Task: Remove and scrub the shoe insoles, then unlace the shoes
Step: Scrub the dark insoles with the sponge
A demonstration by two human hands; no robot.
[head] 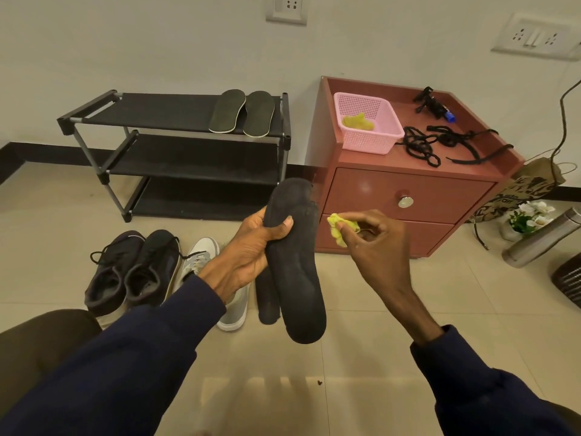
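Observation:
My left hand [251, 250] grips a black insole [295, 272] upright in mid-air, thumb across its upper part. My right hand [374, 247] pinches a small yellow-green cloth [341, 229] just right of the insole, apart from it. A second black insole [267, 297] lies on the floor behind the held one. Two dark laced shoes [135, 272] and a grey-white shoe [217, 278] stand on the floor to the left. Two more insoles [242, 113] rest on the black shoe rack [176, 152].
A red-brown drawer cabinet [408, 196] stands behind my right hand, carrying a pink basket [367, 124] with a yellow cloth and loose black laces [440, 143]. A steel bottle [544, 237], a flower pot and a paper bag stand at the right.

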